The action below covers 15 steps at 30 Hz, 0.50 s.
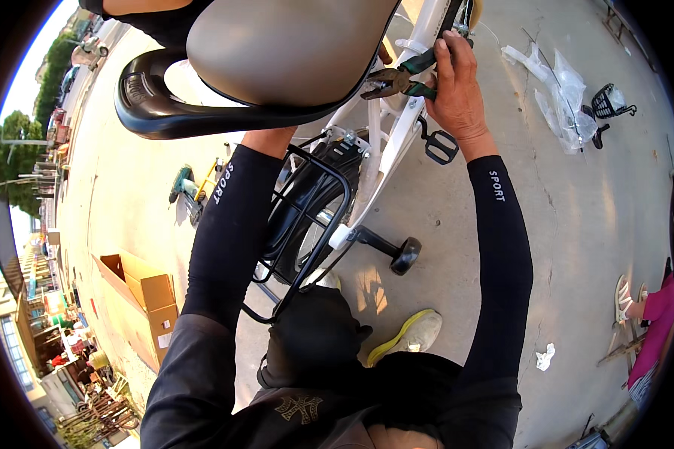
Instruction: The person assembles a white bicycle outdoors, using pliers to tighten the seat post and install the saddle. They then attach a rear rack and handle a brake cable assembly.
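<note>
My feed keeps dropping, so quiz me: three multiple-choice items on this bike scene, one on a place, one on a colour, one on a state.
1. Where is the cardboard box?
A. On the ground at the person's left
B. On the rear rack
C. Beside the plastic wrap at the right

2. What colour is the bike frame?
A. Red
B. White
C. Blue

3. What is the right hand doing?
A. Resting empty on the saddle
B. Lying on the ground
C. Gripping pliers at the frame

Answers:
1. A: the box lies open on the ground at the left, away from the rack and wrap.
2. B: the frame tubes below the saddle are white.
3. C: the right hand is closed round the green handles of the pliers, up against the frame.
</note>
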Each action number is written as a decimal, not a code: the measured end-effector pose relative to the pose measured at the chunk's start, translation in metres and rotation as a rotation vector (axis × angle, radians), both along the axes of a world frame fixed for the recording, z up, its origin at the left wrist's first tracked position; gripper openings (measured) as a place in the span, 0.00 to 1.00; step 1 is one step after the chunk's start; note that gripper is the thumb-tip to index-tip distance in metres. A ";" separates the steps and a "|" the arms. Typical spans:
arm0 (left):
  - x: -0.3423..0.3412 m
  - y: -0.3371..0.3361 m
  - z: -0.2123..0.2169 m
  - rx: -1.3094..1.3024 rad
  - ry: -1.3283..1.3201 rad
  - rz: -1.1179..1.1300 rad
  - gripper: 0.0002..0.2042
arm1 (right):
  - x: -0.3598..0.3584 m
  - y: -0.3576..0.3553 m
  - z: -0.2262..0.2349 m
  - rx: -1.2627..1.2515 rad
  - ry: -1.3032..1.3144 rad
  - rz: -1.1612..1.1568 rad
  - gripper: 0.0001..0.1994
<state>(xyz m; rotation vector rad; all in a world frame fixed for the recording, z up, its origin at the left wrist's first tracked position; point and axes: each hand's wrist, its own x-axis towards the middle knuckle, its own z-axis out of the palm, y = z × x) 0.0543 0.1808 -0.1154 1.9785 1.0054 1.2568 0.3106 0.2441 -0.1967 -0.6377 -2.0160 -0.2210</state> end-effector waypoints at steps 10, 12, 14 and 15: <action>0.001 -0.006 0.002 0.022 -0.016 0.067 0.18 | 0.041 0.026 0.047 0.319 -0.308 -0.139 0.47; 0.000 -0.006 0.000 0.038 -0.029 0.084 0.18 | 0.050 0.031 0.073 0.444 -0.488 -0.214 0.46; -0.004 -0.005 -0.004 0.062 -0.046 0.111 0.18 | 0.052 0.017 0.096 0.472 -0.603 -0.189 0.45; -0.004 -0.004 -0.006 0.073 -0.049 0.129 0.18 | 0.052 0.007 0.096 0.442 -0.584 -0.200 0.45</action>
